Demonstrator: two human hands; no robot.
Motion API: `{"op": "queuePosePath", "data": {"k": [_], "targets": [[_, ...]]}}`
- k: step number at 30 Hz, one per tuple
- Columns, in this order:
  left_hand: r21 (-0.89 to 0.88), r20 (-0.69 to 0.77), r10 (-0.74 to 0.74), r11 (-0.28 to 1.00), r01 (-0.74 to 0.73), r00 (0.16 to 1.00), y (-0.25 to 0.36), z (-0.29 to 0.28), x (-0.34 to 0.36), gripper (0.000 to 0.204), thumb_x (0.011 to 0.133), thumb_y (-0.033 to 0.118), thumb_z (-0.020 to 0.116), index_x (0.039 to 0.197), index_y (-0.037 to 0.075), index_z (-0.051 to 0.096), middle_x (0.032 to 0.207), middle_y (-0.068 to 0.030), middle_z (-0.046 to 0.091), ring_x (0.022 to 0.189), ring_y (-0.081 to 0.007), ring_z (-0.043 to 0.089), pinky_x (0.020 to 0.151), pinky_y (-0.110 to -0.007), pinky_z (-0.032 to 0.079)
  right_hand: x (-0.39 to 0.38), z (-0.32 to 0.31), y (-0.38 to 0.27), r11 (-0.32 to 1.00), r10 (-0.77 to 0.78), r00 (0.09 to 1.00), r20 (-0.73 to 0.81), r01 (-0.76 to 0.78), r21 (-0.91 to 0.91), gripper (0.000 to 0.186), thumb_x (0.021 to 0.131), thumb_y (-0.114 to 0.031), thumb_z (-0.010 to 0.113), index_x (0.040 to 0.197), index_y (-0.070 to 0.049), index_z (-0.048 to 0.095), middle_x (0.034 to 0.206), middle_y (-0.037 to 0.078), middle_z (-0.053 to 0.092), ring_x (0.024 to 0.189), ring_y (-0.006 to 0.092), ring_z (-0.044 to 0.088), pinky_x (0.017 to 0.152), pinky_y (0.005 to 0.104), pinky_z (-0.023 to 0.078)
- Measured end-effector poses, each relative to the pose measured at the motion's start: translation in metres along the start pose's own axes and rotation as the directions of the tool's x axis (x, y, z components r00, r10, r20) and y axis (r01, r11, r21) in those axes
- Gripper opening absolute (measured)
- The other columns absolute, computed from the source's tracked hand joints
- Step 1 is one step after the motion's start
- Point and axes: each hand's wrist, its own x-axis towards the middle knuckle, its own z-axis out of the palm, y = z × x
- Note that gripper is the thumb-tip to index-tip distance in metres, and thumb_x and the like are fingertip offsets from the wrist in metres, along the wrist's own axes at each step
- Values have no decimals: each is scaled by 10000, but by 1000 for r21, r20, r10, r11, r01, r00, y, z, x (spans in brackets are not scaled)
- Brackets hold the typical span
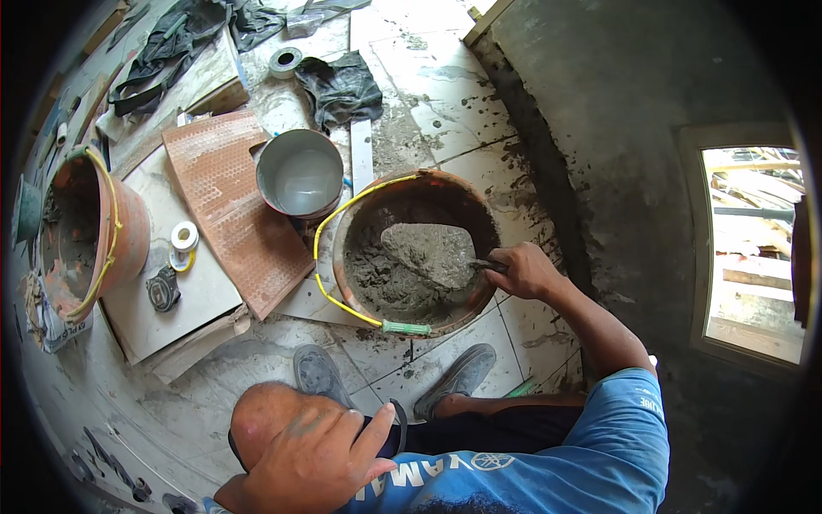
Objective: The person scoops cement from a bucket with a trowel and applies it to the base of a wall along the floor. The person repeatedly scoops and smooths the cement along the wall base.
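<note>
My right hand (524, 271) grips the dark handle of a trowel (437, 251). Its blade, caked with grey mortar, lies over a round orange-brown bucket (492, 236) and touches or hovers just above the wet mortar (377, 278) inside. A yellow-covered bail with a pale green grip (406, 328) hangs along the bucket's left and near side. My left hand (318, 458) is held low beside my bent knee, thumb and index finger apart, with nothing visible in it. Grey smears mark the back of that hand.
Left of the bucket stand a pail (301, 176), a brown textured panel (227, 193), tape rolls (184, 236) and a tape measure (163, 288) on a pale tile. A second mortar bucket (128, 231) is far left. A grey wall (616, 111) rises at right. My shoes (454, 381) stand close by.
</note>
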Motion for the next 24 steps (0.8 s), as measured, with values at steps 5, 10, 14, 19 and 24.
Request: {"op": "queuePosePath", "data": {"k": [5,10,14,19,24], "targets": [[-57,48,-94,994,97,994,1,-2,5,621,786,300,736,1314,21,565,945,-127,588,903,-309,579,816,-397,463,1,-37,4,959,150,988,-50,-133,250,256,851,-285,703,899,-34,685,731,208,650,719,411,638,665,446,497],[-80,93,-99,991,107,991,-5,-4,23,616,798,289,733,1322,18,557,951,-124,583,911,-307,574,820,-397,460,30,-70,28,947,322,913,-252,-310,84,287,862,-260,707,942,15,682,743,217,646,713,390,639,662,433,501],[-88,149,-155,982,169,977,-9,-3,35,618,808,287,732,1332,16,546,973,-123,580,921,-301,572,821,-397,458,58,-91,24,955,284,914,-289,-296,4,272,876,-240,692,916,28,670,735,215,649,689,373,648,644,427,506],[-71,213,-192,975,211,958,-16,-5,54,645,813,294,735,1357,20,523,978,-118,575,927,-291,575,826,-398,458,104,-96,44,693,158,982,101,-183,698,268,904,-244,674,845,18,660,678,106,647,610,213,644,593,341,506],[-51,235,-175,980,192,956,-21,4,64,659,821,293,736,1379,32,503,999,-117,583,940,-288,583,832,-399,462,182,-66,190,493,390,921,-10,-200,847,247,955,-242,631,833,-29,609,648,44,583,519,131,546,502,289,477]]}}
